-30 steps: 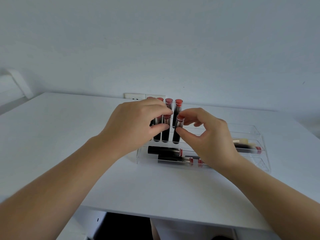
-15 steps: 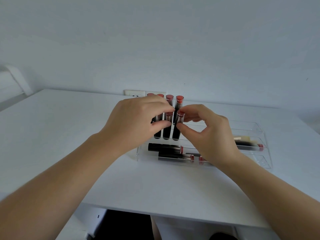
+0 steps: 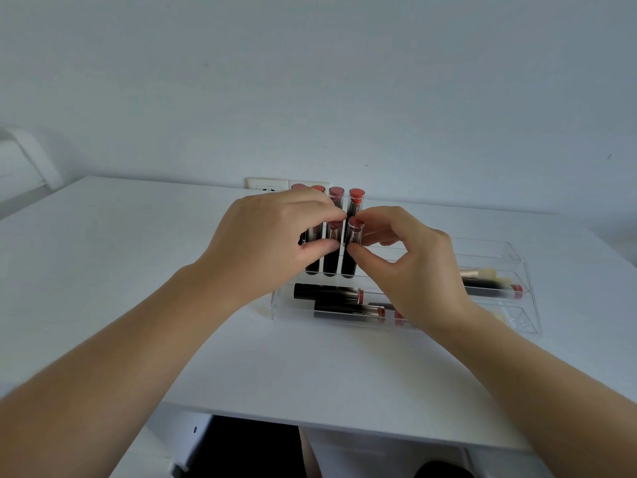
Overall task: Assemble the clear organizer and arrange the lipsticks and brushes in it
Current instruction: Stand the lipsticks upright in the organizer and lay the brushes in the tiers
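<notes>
A clear organizer point(image 3: 524, 267) lies on the white table point(image 3: 138, 270). In its left part several lipsticks point(image 3: 336, 198) with black bodies and red tops stand upright in two rows. My left hand point(image 3: 272, 243) covers the left ones, thumb and fingers closed around a front-row lipstick point(image 3: 331, 260). My right hand point(image 3: 410, 260) pinches the rightmost front lipstick point(image 3: 354, 236) between thumb and forefinger. More lipsticks point(image 3: 331, 294) lie flat in the front tray. A brush point(image 3: 479, 273) lies with a lipstick point(image 3: 496, 289) in the right compartment.
A wall socket point(image 3: 268, 185) sits behind the organizer at the table's back edge. The wall rises just behind. The table's front edge point(image 3: 310, 422) is close to me, with a dark gap below it. A white object point(image 3: 24, 160) stands at the far left.
Both hands stay on the upright front-row lipsticks with almost no shift. The whole scene has slid slightly up in view as my head tilted down.
</notes>
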Demonstrator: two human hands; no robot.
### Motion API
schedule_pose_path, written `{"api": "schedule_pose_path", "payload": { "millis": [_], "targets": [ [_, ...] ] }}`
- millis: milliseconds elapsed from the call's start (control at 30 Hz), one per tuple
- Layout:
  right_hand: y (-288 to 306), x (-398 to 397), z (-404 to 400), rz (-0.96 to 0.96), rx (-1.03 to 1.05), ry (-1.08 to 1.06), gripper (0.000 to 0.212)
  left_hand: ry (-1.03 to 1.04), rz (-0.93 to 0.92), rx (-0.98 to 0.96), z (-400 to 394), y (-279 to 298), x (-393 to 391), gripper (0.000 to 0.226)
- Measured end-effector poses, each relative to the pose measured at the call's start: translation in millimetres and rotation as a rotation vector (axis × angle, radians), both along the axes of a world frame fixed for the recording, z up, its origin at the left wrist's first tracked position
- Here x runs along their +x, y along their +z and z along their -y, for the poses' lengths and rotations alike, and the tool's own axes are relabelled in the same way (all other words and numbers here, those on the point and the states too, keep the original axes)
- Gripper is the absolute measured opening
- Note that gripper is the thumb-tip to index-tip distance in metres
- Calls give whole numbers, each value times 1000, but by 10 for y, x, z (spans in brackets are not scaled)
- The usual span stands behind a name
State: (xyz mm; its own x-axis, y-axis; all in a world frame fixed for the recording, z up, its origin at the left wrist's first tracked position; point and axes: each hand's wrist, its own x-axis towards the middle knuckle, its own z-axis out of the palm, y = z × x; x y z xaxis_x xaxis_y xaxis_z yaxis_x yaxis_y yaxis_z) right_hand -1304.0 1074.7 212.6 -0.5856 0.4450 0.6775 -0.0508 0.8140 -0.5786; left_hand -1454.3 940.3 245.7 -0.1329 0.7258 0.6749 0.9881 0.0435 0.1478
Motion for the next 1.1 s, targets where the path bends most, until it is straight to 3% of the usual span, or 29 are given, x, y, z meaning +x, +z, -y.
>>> {"api": "schedule_pose_path", "payload": {
  "millis": [633,1100],
  "targets": [
    [-31,4,-12,-8,12,5,30,25,-4,18,22,16,18,29],
    [-2,25,9,11,1,-11,31,-18,4,360,266,-159,43,25]
  ]
}}
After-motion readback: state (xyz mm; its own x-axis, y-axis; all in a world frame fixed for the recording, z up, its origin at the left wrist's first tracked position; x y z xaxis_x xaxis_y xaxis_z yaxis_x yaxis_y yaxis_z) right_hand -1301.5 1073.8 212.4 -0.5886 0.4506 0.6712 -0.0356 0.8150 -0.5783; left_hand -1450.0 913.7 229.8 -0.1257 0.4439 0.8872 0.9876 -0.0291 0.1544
